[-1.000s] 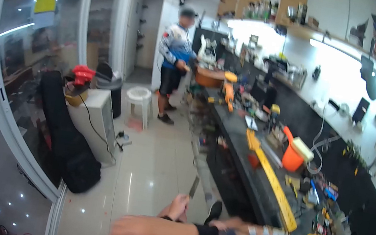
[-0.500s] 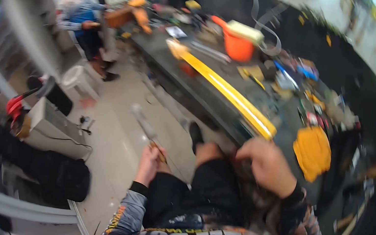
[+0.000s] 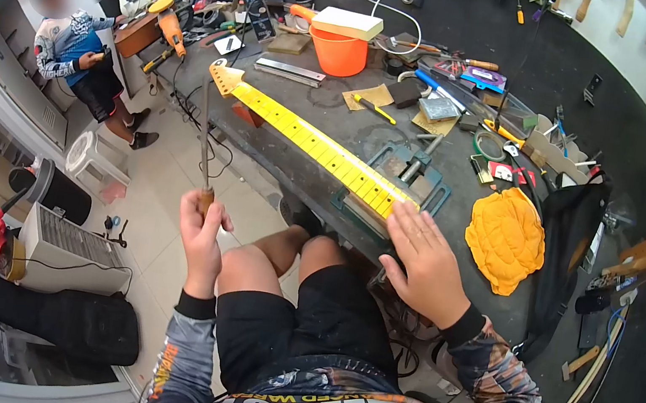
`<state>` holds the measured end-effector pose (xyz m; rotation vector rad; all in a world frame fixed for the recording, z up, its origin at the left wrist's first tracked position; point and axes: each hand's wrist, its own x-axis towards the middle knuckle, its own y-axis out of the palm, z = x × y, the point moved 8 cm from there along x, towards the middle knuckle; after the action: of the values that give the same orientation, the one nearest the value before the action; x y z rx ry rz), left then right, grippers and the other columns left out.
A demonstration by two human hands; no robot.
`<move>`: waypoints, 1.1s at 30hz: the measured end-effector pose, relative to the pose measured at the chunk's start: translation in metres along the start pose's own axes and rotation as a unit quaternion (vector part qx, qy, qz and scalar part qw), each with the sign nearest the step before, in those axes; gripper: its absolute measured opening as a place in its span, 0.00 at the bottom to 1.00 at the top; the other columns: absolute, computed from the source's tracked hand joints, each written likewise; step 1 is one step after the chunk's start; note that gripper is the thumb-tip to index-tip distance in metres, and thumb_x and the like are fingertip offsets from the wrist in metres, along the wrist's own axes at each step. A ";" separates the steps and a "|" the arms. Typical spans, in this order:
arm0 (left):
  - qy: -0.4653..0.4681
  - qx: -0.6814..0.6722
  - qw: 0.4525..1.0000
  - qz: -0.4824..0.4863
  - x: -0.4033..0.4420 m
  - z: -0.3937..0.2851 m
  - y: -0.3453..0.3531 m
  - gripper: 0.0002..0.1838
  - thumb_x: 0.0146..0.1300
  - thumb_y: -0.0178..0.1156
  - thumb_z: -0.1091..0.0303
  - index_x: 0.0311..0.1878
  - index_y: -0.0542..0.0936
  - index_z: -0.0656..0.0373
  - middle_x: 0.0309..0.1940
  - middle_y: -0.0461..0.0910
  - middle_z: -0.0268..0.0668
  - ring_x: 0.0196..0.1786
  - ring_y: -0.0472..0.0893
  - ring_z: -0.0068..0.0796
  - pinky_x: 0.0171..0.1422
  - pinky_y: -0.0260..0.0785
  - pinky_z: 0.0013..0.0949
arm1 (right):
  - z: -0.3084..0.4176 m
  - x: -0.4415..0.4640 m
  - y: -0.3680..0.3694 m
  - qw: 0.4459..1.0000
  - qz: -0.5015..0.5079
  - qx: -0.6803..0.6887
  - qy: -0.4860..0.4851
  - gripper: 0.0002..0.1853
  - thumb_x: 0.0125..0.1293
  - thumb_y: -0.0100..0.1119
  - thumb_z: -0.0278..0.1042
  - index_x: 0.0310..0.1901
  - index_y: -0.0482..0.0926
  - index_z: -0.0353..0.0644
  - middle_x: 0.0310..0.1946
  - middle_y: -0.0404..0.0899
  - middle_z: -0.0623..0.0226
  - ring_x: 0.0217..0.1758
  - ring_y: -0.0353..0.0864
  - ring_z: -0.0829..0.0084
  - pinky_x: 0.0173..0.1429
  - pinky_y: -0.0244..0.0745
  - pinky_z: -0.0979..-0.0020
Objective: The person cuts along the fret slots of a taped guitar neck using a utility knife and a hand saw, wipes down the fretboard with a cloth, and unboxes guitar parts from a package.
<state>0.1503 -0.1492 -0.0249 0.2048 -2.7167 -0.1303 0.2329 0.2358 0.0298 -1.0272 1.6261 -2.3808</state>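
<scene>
A long thin file [image 3: 206, 135] rises from its wooden handle, which my left hand [image 3: 202, 237] grips in closed fingers, left of the bench edge. My right hand [image 3: 425, 257] lies palm down with fingers stretched out, its fingertips at the body end of a guitar neck [image 3: 312, 142]. Yellow tape covers the neck's fretboard, and its bare wooden headstock [image 3: 225, 79] points to the upper left. Under the neck's near end is a vise [image 3: 409, 173] on the bench. A red block [image 3: 247, 114] shows beneath the neck near the headstock.
On the dark bench [image 3: 262, 159] stand an orange pot [image 3: 338, 52], a metal bar [image 3: 289, 72] and an orange cloth [image 3: 506, 239]. Various tools lie behind. Another person [image 3: 74, 57] stands at the far left near a white stool [image 3: 95, 162]. A black case [image 3: 56, 317] lies at lower left.
The view has turned down toward the bench. My left hand has raised the file upright beside the headstock. My right hand has moved forward onto the neck's near end, fingers extended.
</scene>
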 end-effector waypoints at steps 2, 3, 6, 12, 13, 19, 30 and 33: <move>0.010 0.028 0.999 0.024 0.030 -0.007 0.019 0.14 0.89 0.60 0.69 0.69 0.74 0.62 0.42 0.78 0.33 0.41 0.78 0.24 0.50 0.75 0.31 | -0.007 -0.002 -0.005 0.999 0.009 0.025 -0.018 0.33 0.75 0.73 0.35 0.78 0.78 0.31 0.82 0.78 0.45 0.88 0.74 0.46 0.92 0.67 0.45; 0.024 0.055 0.997 0.051 0.046 -0.012 0.030 0.14 0.89 0.61 0.70 0.69 0.75 0.62 0.42 0.77 0.32 0.41 0.77 0.23 0.50 0.75 0.31 | -0.009 -0.001 -0.006 0.998 0.013 0.049 -0.036 0.32 0.74 0.73 0.32 0.77 0.80 0.33 0.81 0.80 0.48 0.87 0.77 0.47 0.91 0.70 0.45; 0.076 0.150 0.978 0.123 0.100 -0.027 0.074 0.12 0.87 0.63 0.71 0.66 0.79 0.62 0.42 0.77 0.32 0.41 0.77 0.20 0.48 0.74 0.30 | -0.024 0.004 -0.009 0.998 -0.016 0.058 0.021 0.31 0.72 0.72 0.27 0.76 0.81 0.34 0.80 0.81 0.50 0.85 0.78 0.47 0.89 0.71 0.45; 0.143 0.445 0.829 0.306 0.199 -0.011 0.139 0.11 0.83 0.65 0.63 0.60 0.86 0.57 0.50 0.86 0.37 0.57 0.83 0.37 0.66 0.70 0.44 | -0.023 0.003 -0.008 0.996 -0.006 0.093 0.006 0.29 0.70 0.70 0.22 0.73 0.83 0.36 0.78 0.83 0.51 0.85 0.79 0.48 0.88 0.72 0.44; 0.141 0.449 0.828 0.304 0.218 -0.003 0.142 0.11 0.83 0.65 0.63 0.60 0.86 0.57 0.50 0.86 0.37 0.57 0.83 0.37 0.66 0.70 0.44 | -0.025 0.002 -0.006 0.996 -0.004 0.092 0.007 0.29 0.70 0.70 0.22 0.73 0.84 0.36 0.79 0.82 0.51 0.85 0.80 0.48 0.88 0.72 0.44; 0.090 0.552 0.756 0.341 0.306 0.073 0.149 0.13 0.83 0.66 0.58 0.63 0.87 0.50 0.60 0.87 0.34 0.71 0.79 0.43 0.76 0.63 0.52 | -0.030 0.004 -0.007 0.993 -0.015 0.110 0.040 0.28 0.68 0.69 0.19 0.71 0.86 0.39 0.75 0.85 0.52 0.83 0.81 0.50 0.88 0.73 0.43; 0.176 0.632 0.714 0.245 0.395 0.123 0.159 0.15 0.83 0.66 0.54 0.66 0.87 0.42 0.65 0.84 0.35 0.76 0.77 0.47 0.76 0.68 0.62 | -0.030 0.015 0.000 0.980 -0.055 0.190 0.029 0.29 0.60 0.75 0.19 0.65 0.89 0.47 0.61 0.84 0.59 0.66 0.89 0.53 0.71 0.89 0.50; 0.224 0.594 0.744 0.207 0.389 0.089 0.188 0.18 0.79 0.70 0.57 0.67 0.86 0.48 0.65 0.83 0.39 0.76 0.77 0.49 0.77 0.69 0.58 | -0.025 0.000 0.001 0.969 -0.066 0.237 -0.016 0.27 0.59 0.75 0.19 0.62 0.89 0.47 0.57 0.85 0.63 0.58 0.91 0.57 0.61 0.91 0.53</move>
<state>-0.2614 -0.0220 0.0699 -0.0367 -1.8816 1.5728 0.2185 0.2551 0.0239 -1.0868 0.9229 -2.6280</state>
